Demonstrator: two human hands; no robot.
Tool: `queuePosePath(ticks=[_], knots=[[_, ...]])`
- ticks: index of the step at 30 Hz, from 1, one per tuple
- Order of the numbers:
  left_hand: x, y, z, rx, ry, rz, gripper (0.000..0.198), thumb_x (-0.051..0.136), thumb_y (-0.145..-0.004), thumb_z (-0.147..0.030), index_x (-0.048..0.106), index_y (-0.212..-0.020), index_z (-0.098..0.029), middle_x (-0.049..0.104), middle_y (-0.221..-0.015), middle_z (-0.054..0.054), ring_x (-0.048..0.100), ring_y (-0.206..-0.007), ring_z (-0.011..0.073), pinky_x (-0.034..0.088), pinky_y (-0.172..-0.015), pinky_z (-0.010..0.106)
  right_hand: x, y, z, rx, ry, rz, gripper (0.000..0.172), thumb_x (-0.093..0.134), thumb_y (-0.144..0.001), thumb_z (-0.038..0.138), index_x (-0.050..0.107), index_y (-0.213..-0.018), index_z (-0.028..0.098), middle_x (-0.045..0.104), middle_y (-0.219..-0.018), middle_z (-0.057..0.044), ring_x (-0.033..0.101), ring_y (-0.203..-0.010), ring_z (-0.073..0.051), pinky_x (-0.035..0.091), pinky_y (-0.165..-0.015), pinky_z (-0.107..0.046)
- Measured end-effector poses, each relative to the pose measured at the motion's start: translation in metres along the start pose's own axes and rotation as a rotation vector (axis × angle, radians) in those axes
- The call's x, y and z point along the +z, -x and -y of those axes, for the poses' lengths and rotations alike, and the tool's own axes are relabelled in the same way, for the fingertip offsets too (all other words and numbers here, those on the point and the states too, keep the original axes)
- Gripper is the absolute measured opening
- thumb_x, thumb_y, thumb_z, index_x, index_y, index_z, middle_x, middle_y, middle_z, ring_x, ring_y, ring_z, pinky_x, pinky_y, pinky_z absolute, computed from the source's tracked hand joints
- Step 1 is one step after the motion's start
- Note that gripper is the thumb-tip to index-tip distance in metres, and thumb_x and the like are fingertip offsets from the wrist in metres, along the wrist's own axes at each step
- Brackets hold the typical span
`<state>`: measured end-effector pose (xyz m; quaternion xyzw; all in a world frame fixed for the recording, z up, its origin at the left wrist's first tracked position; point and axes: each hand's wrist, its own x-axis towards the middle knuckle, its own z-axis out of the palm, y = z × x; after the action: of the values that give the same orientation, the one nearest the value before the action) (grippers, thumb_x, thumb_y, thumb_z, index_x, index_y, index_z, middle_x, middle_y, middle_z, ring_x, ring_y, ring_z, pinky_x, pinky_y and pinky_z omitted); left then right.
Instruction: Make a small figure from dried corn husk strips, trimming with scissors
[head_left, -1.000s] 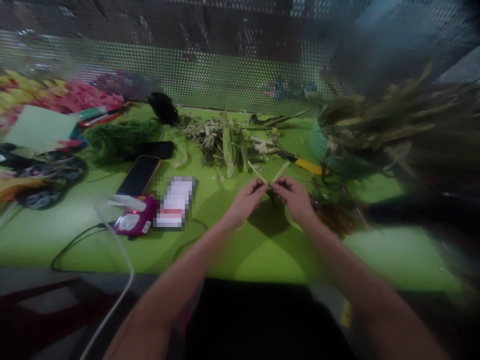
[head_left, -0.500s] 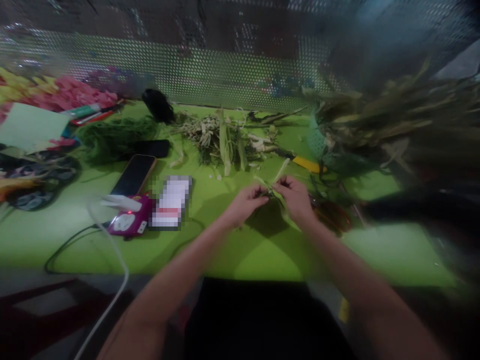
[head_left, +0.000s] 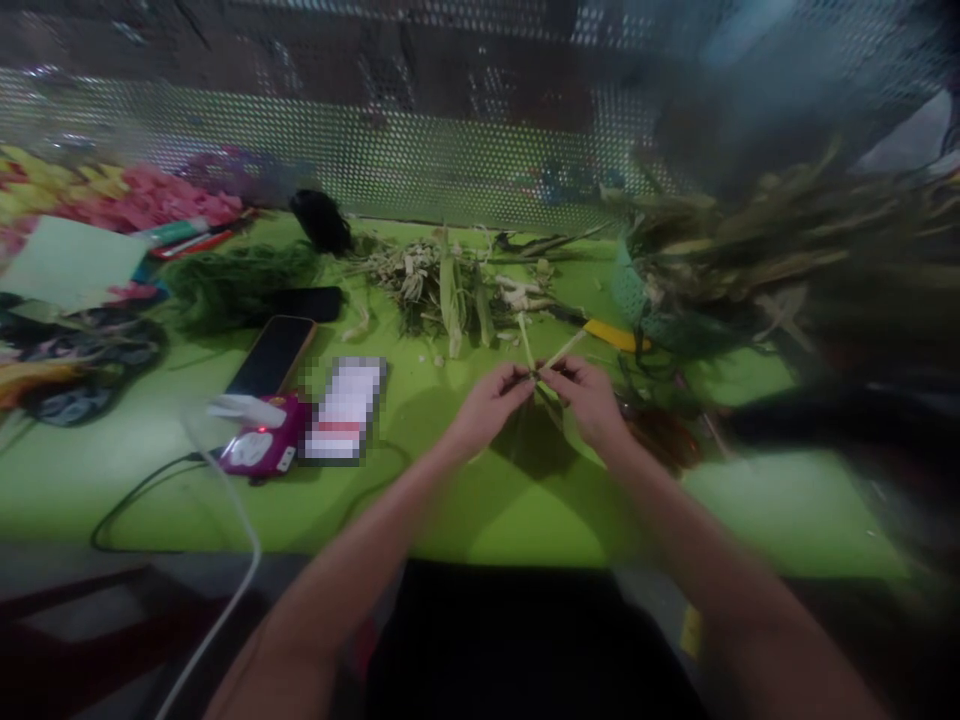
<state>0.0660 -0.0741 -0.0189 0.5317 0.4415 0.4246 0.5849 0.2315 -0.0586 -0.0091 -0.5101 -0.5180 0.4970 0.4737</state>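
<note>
Over the middle of the green tabletop, my left hand (head_left: 489,402) and my right hand (head_left: 589,402) meet, fingertips almost touching. Both are closed in a pinch on thin pale-green plant strips (head_left: 564,348), which look like dried leaf or husk. Two strip ends stick up beyond the fingers in a V, and another piece hangs below the right hand. The spot where the strips cross is mostly covered by my fingers. Just beyond lies a heap of dry stalks and husk-like leaves (head_left: 451,305).
A yellow-handled tool (head_left: 616,335) lies past my right hand, near a green basket (head_left: 628,285) with dry leaves. To the left are a lit phone (head_left: 346,410), a dark phone (head_left: 271,355) and a magenta box (head_left: 262,450) with cables. Green netting (head_left: 225,280) lies behind them.
The strip ends have shifted: one now points up and slightly left, the other up to the right, wider apart. My hands stay in nearly the same place. The view has tilted slightly.
</note>
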Motion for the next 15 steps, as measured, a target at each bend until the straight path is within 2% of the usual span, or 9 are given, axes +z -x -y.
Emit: queuePosePath(ticks=[2,5,10,12,15], knots=[[0.0,-0.0001,0.0016,-0.008,0.035,0.02,0.016,0.061,-0.088,-0.032,0.065,-0.098,-0.02,0.064,-0.086,0.002,0.056,-0.079,0.0146,0.044,-0.082,0.032,0.0004,-0.001,-0.0006,0.03,-0.013,0.0,0.033,0.079,-0.066,0.046,0.071,-0.083,0.02,0.064,-0.073,0.0,0.046,-0.057,-0.011,0.034,-0.051,-0.025],[0.0009,0.0006,0.0032,-0.04,0.047,0.04,0.015,0.062,-0.087,-0.03,0.067,-0.098,-0.02,0.066,-0.088,0.002,0.058,-0.081,0.0156,0.045,-0.083,0.033,0.0001,-0.0012,-0.0016,0.012,-0.019,0.002,0.032,0.081,-0.062,0.045,0.071,-0.079,0.02,0.067,-0.074,-0.001,0.054,-0.063,-0.013,0.042,-0.057,-0.027],[0.0046,-0.0009,0.0046,-0.155,-0.064,0.033,0.013,0.059,-0.087,-0.026,0.069,-0.09,-0.019,0.068,-0.085,0.005,0.06,-0.08,0.0196,0.046,-0.086,0.039,0.0,0.0045,-0.0015,-0.171,0.219,0.015,0.017,0.075,-0.073,0.037,0.072,-0.075,0.02,0.069,-0.077,-0.003,0.062,-0.075,-0.018,0.048,-0.072,-0.033],[0.0058,-0.0024,0.0048,-0.097,-0.092,0.007,0.011,0.06,-0.085,-0.024,0.069,-0.087,-0.018,0.069,-0.085,0.005,0.06,-0.085,0.0208,0.044,-0.091,0.04,0.0005,0.0055,-0.0008,-0.198,0.261,0.014,0.014,0.073,-0.075,0.034,0.073,-0.076,0.02,0.07,-0.08,-0.003,0.062,-0.076,-0.019,0.048,-0.072,-0.033],[0.006,-0.0027,0.0021,-0.002,-0.094,-0.026,0.011,0.063,-0.084,-0.026,0.068,-0.09,-0.018,0.068,-0.092,0.005,0.058,-0.09,0.0204,0.043,-0.091,0.038,0.0008,0.0035,0.0007,-0.136,0.2,-0.019,0.019,0.074,-0.073,0.037,0.072,-0.083,0.02,0.069,-0.079,-0.003,0.058,-0.069,-0.016,0.046,-0.065,-0.03]])
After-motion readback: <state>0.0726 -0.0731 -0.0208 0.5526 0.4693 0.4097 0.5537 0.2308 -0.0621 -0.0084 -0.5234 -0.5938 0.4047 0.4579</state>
